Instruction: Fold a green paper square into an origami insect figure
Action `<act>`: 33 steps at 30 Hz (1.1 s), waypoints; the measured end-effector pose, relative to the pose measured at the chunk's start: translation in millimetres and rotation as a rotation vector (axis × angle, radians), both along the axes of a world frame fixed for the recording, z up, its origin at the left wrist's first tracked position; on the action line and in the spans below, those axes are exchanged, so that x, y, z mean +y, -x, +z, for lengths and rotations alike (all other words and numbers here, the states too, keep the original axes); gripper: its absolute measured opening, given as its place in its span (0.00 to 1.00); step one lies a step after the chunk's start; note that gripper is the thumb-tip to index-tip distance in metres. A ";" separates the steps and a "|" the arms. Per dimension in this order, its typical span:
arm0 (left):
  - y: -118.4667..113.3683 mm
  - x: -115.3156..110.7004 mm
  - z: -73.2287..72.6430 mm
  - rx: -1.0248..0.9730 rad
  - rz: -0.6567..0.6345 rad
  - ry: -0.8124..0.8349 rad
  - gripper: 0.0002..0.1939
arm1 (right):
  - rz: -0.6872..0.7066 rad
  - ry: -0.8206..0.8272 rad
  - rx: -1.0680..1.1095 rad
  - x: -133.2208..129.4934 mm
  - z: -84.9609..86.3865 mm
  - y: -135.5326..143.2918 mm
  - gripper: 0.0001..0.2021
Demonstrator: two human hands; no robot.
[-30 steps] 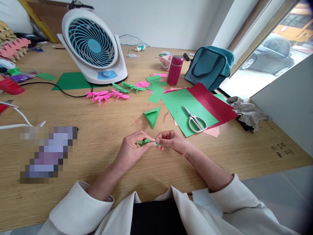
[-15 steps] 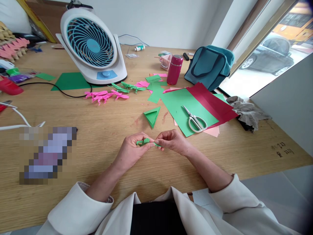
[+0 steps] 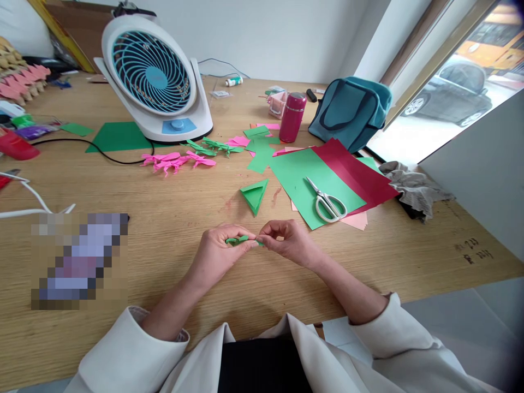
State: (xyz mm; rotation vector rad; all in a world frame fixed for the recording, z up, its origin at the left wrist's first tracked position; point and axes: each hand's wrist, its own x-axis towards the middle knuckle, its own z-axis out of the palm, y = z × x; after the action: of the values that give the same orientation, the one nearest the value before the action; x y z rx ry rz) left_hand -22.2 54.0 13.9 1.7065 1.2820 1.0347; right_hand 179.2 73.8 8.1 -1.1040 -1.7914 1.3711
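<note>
A small green folded paper figure (image 3: 237,240) is pinched between the fingers of my left hand (image 3: 216,251). My right hand (image 3: 289,241) grips the figure's other end, its thumb and fingertips meeting those of the left. Much of the figure is hidden by my fingers. Just beyond the hands a green folded paper triangle (image 3: 255,196) lies on the table. White-handled scissors (image 3: 327,203) rest on a light green paper sheet (image 3: 295,169) to the right. Farther back are several pink folded paper figures (image 3: 172,162) and green folded paper figures (image 3: 215,146).
A white fan (image 3: 155,76) stands at the back left, its black cord (image 3: 98,147) running leftward. A pink flask (image 3: 292,116) and a teal bag (image 3: 352,112) stand at the back right. Red paper (image 3: 352,177) lies under the green sheet. A blurred-out flat object (image 3: 84,256) lies left.
Both hands have shifted slightly, still pinching the paper figure. Less of the green paper shows between my fingers now. Other things on the table stay in place.
</note>
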 end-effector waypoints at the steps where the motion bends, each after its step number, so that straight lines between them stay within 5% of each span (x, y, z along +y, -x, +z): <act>1: -0.1 -0.3 0.7 0.025 -0.009 -0.062 0.05 | 0.010 0.006 0.002 0.5 -0.3 -0.4 0.17; 12: 5.6 0.9 4.6 0.414 -0.064 -0.443 0.04 | 0.047 0.186 0.035 6.0 -5.7 -3.5 0.21; 21: -1.2 -3.2 3.0 0.114 -0.082 -0.216 0.04 | 0.061 0.266 0.126 7.2 -3.1 -5.0 0.21; 33: -2.6 -3.8 2.2 0.064 -0.058 -0.102 0.04 | 0.050 0.128 0.029 3.2 2.1 -5.4 0.15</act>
State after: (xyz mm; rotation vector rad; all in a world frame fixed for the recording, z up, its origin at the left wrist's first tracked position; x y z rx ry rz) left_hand -19.6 50.1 16.1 1.8566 1.2311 1.0346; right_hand 184.6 77.0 10.2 -1.1060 -1.7413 1.5419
